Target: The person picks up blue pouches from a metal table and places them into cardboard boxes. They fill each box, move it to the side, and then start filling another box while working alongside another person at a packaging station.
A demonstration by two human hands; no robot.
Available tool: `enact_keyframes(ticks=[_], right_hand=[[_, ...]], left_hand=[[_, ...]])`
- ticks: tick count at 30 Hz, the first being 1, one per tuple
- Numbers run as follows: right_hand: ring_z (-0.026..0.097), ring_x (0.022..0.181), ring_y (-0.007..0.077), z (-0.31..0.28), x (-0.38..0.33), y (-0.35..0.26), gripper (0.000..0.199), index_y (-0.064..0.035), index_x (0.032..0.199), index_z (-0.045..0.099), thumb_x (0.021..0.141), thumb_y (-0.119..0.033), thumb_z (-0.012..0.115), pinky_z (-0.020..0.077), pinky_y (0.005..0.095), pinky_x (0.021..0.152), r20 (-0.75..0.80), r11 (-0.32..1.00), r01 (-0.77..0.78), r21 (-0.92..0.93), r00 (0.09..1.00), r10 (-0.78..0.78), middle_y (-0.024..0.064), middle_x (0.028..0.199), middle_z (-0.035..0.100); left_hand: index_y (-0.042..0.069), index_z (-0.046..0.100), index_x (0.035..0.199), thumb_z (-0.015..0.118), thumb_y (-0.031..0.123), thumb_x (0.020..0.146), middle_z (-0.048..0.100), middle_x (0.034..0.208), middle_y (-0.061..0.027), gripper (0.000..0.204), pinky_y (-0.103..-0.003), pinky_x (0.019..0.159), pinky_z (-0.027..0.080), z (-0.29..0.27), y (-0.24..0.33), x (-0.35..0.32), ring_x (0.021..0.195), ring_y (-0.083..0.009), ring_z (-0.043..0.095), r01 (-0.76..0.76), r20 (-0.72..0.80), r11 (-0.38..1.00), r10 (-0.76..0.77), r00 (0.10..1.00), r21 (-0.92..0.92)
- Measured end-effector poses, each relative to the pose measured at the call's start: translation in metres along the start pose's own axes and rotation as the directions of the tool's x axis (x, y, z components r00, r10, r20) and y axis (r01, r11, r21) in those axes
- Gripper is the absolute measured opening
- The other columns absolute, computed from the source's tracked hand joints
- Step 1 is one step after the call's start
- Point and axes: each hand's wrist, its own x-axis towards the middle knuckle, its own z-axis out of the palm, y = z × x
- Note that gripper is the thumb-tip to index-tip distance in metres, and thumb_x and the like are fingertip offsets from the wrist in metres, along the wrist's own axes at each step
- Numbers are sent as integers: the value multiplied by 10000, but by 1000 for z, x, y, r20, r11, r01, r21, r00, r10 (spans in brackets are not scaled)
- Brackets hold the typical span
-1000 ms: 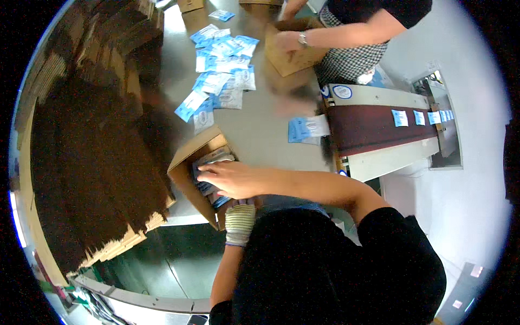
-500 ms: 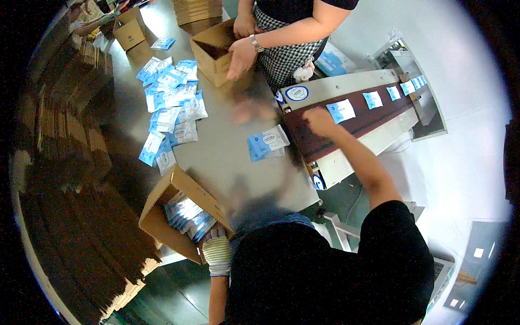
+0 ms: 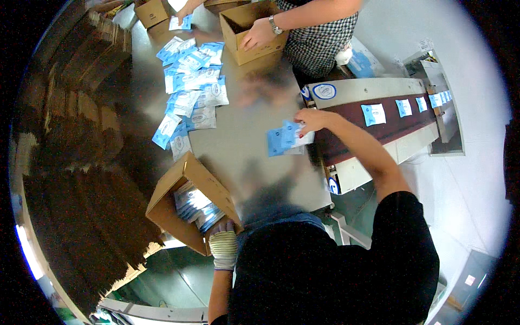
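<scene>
My right hand (image 3: 314,122) pinches a blue-and-white packet (image 3: 291,131) near the belt's end, over another packet (image 3: 275,143) that lies on the metal table. At the table's near edge, a tilted cardboard box (image 3: 216,187) faces me with a stack of packets (image 3: 194,205) inside. My left hand (image 3: 223,246), in a striped knit glove, holds the box's near side; its fingertips are partly hidden there. Farther packets (image 3: 374,114) rest in a row on the dark red conveyor belt (image 3: 346,141).
Beyond my box lies a loose pile of packets (image 3: 189,76). A co-worker's hand (image 3: 259,35) touches another open box (image 3: 252,54); a second person's hand (image 3: 187,10) holds a packet at the far end. Flattened cardboard stacks (image 3: 81,216) fill the left side.
My right hand has come left off the belt with a packet, over the one on the table. My left hand stays at the box. The far hand has reached a packet. The whole view has shifted.
</scene>
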Motion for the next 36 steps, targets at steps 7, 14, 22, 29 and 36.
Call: enact_keyframes(ticks=[7, 14, 22, 29, 36], right_hand=[[591, 889, 331, 25, 54, -80, 604, 28, 875, 605, 467, -369, 806, 485, 379, 729, 355, 902, -381, 203, 887, 295, 178, 896, 630], [581, 897, 310, 128, 36, -200, 473, -84, 1034, 534, 647, -326, 657, 413, 424, 799, -455, 927, -6, -375, 872, -179, 147, 965, 594], [574, 879, 361, -39, 208, -206, 496, -63, 938, 602, 589, -376, 766, 459, 419, 757, -215, 960, -136, 244, 958, 191, 198, 995, 590], [537, 977, 378, -46, 289, -189, 625, -32, 986, 580, 538, -421, 775, 445, 432, 824, -198, 980, -196, -14, 962, 190, 218, 1015, 583], [502, 979, 361, 21, 176, -201, 610, -40, 1014, 531, 568, -410, 721, 417, 394, 866, -83, 943, -4, -331, 996, -25, 200, 1093, 509]], left_hand=[[86, 542, 1008, 471, 187, 780, 552, 868, -85, 260, -387, 644, 445, -30, 0, 11, 793, -246, 564, 51, 43, 998, -50, 998, -32], [81, 545, 989, 482, 197, 766, 542, 861, -62, 259, -357, 585, 442, -20, -2, 9, 798, -213, 557, 7, 76, 1000, -9, 997, 24], [55, 543, 1056, 464, 181, 773, 573, 933, -81, 319, -356, 603, 458, -12, -10, -1, 788, -208, 568, 3, -45, 999, -5, 999, -52], [68, 544, 1057, 483, 188, 774, 543, 851, -35, 313, -335, 605, 449, -30, -13, -4, 760, -195, 560, 93, 1, 987, -93, 996, -131], [77, 583, 915, 537, 199, 778, 580, 844, -90, 189, -357, 607, 476, -51, -26, 13, 774, -224, 601, 127, 189, 971, -89, 978, -204]])
